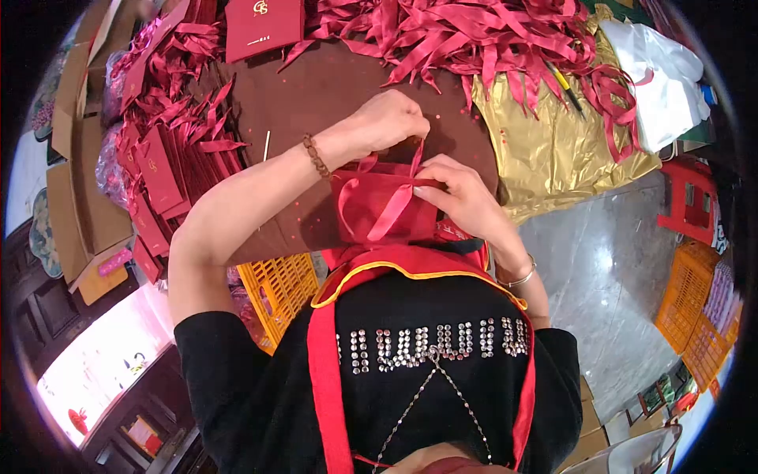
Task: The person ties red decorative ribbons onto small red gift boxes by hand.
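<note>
Against the table's near edge, close to my apron, is a red gift bag (353, 223) with a satin ribbon (392, 212) at its top. My left hand (392, 122), above the bag, is closed with fingertips pinched on a strand of the ribbon that runs up from it. Lower and to the right, my right hand (460, 193) pinches the ribbon between thumb and fingers where it crosses at the bag's top. Part of the bag is hidden behind the hanging ribbon end and my right hand.
A heap of red ribbons (474, 35) covers the far side of the brown table (276, 99). Red folders or bags (162, 170) stand stacked at left, another pile (264, 30) behind. Gold sheeting (553, 158), a yellow-black pen (564, 85) and a white plastic bag (659, 79) lie right.
</note>
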`<state>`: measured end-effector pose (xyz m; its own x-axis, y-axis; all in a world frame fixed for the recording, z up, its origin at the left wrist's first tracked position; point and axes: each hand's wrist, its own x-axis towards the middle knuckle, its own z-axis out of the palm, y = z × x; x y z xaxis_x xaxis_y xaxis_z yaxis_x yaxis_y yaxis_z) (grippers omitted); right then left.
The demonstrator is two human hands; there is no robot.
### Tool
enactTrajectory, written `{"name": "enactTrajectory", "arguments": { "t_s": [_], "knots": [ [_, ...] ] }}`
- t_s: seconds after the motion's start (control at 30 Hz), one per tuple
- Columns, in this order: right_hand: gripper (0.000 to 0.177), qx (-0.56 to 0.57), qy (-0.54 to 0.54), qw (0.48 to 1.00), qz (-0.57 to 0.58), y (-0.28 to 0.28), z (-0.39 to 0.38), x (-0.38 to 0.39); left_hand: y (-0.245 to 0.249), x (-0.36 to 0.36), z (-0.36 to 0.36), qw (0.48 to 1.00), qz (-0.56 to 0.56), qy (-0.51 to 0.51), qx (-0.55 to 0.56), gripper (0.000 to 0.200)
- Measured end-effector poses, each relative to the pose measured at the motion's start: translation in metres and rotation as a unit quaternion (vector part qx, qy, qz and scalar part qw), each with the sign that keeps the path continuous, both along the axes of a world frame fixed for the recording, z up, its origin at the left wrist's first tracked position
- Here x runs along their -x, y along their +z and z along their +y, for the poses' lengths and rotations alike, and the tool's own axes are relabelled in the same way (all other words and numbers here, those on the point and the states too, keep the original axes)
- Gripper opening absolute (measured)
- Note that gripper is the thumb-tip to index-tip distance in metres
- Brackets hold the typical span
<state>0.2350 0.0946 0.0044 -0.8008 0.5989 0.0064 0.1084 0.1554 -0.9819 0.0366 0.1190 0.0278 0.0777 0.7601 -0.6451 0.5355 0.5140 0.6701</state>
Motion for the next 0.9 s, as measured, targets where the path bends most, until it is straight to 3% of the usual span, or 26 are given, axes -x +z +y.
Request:
{"name": "enactTrajectory", "arguments": {
  "t_s": [0.1, 0.17, 0.3, 0.37, 0.43, 0.5, 0.57, 0.63, 0.7, 0.77, 0.83, 0.9],
  "knots": [
    [0.013, 0.021, -0.012, 1.000, -0.018, -0.001, 0.000, 0.001, -0.001, 0.003, 0.002, 0.998, -0.053, 0.017, -0.044, 0.013],
    [0.013, 0.020, 0.002, 0.999, -0.034, 0.001, 0.002, 0.000, 0.011, 0.002, 0.009, 0.986, -0.074, 0.006, -0.150, 0.013],
    [0.014, 0.026, -0.004, 0.999, -0.033, 0.000, 0.001, 0.000, 0.022, -0.005, 0.010, 0.985, -0.062, -0.048, -0.153, 0.019],
    [0.015, 0.029, -0.019, 0.998, -0.043, 0.000, 0.001, -0.002, 0.022, 0.007, 0.007, 0.980, -0.026, -0.060, -0.190, 0.025],
    [0.016, 0.039, -0.034, 0.998, -0.046, -0.006, 0.000, -0.005, 0.007, 0.035, 0.005, 0.959, 0.094, -0.072, -0.256, 0.029],
    [0.017, 0.049, -0.051, 0.996, -0.052, -0.009, 0.000, -0.006, 0.011, 0.053, -0.002, 0.971, 0.087, -0.093, -0.204, 0.031],
    [0.019, 0.055, -0.051, 0.996, -0.046, -0.011, 0.001, -0.005, 0.022, 0.052, -0.014, 0.987, 0.086, -0.138, -0.004, 0.034],
    [0.019, 0.052, -0.040, 0.997, -0.037, -0.011, 0.002, -0.002, 0.006, 0.053, -0.026, 0.988, 0.055, -0.142, -0.020, 0.031],
    [0.020, 0.048, -0.030, 0.998, -0.029, -0.011, 0.002, 0.001, -0.007, 0.049, -0.033, 0.991, -0.117, -0.049, -0.038, 0.028],
    [0.018, 0.057, -0.006, 0.998, -0.037, -0.012, 0.004, 0.001, -0.010, 0.046, -0.030, 0.991, -0.117, 0.002, -0.071, 0.022],
    [0.019, 0.059, 0.013, 0.998, -0.035, -0.010, 0.004, 0.004, -0.009, 0.048, -0.021, 0.924, -0.287, 0.248, -0.043, 0.018],
    [0.020, 0.061, 0.028, 0.997, -0.032, -0.008, 0.002, 0.008, -0.005, 0.047, -0.015, 0.907, -0.320, 0.269, -0.055, 0.014]
  ]
}}
